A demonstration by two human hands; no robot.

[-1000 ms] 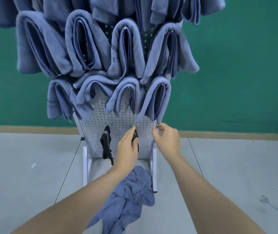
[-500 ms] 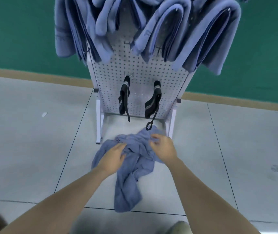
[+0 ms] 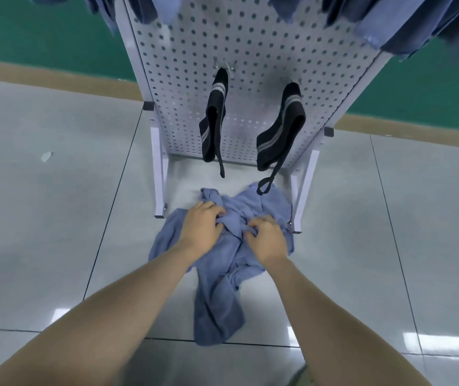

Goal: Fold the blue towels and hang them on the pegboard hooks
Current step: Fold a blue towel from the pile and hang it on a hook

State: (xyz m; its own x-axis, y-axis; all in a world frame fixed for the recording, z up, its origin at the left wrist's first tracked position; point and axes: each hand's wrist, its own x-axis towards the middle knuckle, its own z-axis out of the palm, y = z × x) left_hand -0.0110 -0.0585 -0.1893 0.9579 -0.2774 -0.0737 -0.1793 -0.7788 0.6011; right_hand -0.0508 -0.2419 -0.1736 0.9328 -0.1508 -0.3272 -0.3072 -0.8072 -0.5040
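A crumpled blue towel (image 3: 222,263) lies on the tiled floor (image 3: 55,218) at the foot of the pegboard (image 3: 250,65), its upper bunch between the stand's two white legs and a long tail running back toward the person. Both hands are down on that upper bunch: the left hand (image 3: 200,225) has its fingers curled into a fold on the left, and the right hand (image 3: 267,238) pinches a ridge of cloth just beside it, so both are gripping the towel. The hands sit close together at the far end of the cloth, so its long axis runs from the grip toward the camera. A lift would probably let the tail hang below. Two black straps (image 3: 214,121) hang on hooks just above, and folded towels (image 3: 403,20) fill the upper edge
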